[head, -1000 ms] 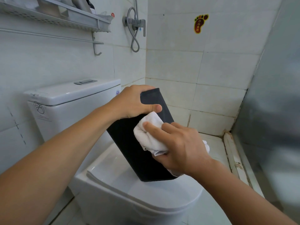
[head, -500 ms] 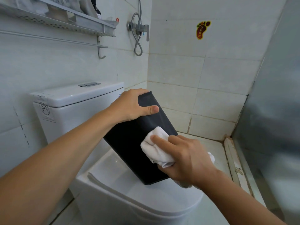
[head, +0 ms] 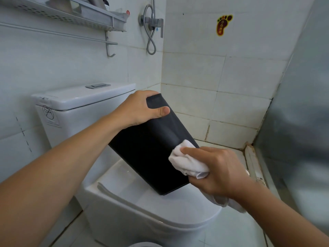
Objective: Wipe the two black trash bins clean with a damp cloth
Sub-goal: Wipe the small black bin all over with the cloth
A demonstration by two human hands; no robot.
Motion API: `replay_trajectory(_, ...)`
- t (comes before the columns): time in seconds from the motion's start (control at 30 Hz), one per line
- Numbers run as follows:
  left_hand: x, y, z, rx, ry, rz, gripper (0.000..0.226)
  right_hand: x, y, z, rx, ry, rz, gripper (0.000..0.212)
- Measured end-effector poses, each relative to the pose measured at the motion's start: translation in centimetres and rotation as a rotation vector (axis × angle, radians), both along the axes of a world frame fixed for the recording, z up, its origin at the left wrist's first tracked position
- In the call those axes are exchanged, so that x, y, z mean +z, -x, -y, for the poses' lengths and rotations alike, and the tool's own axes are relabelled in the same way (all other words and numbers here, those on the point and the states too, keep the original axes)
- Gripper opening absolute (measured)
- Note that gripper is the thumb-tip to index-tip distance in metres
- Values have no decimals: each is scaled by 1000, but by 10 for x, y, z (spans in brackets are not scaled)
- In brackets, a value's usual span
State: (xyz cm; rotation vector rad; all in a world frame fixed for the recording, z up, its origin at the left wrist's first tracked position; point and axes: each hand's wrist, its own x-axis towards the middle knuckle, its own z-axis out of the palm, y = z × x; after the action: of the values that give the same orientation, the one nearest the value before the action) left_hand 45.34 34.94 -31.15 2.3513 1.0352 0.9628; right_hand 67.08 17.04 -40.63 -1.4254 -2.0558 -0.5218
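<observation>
Mid-wipe on one black bin, tilted above the closed toilet lid: left hand clamped on its upper end, right hand bunching the white cloth against its lower side. Probably next: turn the bin, wipe the unwiped faces. No second bin in view.

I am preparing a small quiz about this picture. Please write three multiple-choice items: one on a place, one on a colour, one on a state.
1. Where does the lower end of the black trash bin rest?
A. on the closed toilet lid
B. on the floor
C. on the shelf

2. What colour is the cloth?
A. blue
B. white
C. yellow

3. How does the bin stand?
A. upright
B. lying flat
C. tilted

Answers: 1 A, its bottom edge meets the lid. 2 B, the right hand presses a white cloth on it. 3 C, the left hand grips its raised end.
</observation>
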Motion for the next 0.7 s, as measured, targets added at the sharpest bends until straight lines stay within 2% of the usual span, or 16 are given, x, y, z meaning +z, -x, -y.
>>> replay_trajectory(0.17,-2,6,-4,19,33,24,103,2,-8,-3,-84,-60,-254,48)
replay_trajectory(0.3,-2,3,-1,3,9,2,105,14,-9,-15,-235,-129,-500,50)
replay_trajectory(0.4,-1,-2,4,-47,-6,-11,107,24,-9,-32,-376,-61,-647,58)
replay_trajectory(0.47,-1,-6,6,-68,-25,-11,110,28,-4,-39,-350,13,-629,55)
replay_trajectory(0.57,-2,-9,9,-64,-36,13,103,25,-9,-38,-166,144,-475,29)
replay_trajectory(0.63,-2,-8,10,-81,-37,32,93,27,-18,-33,-67,221,-485,13)
replay_trajectory(0.67,-2,-8,11,-88,-40,37,91,25,-24,-32,-46,224,-501,18)
replay_trajectory(0.7,-2,-8,12,-90,-46,38,91,24,-27,-32,-47,208,-510,35)
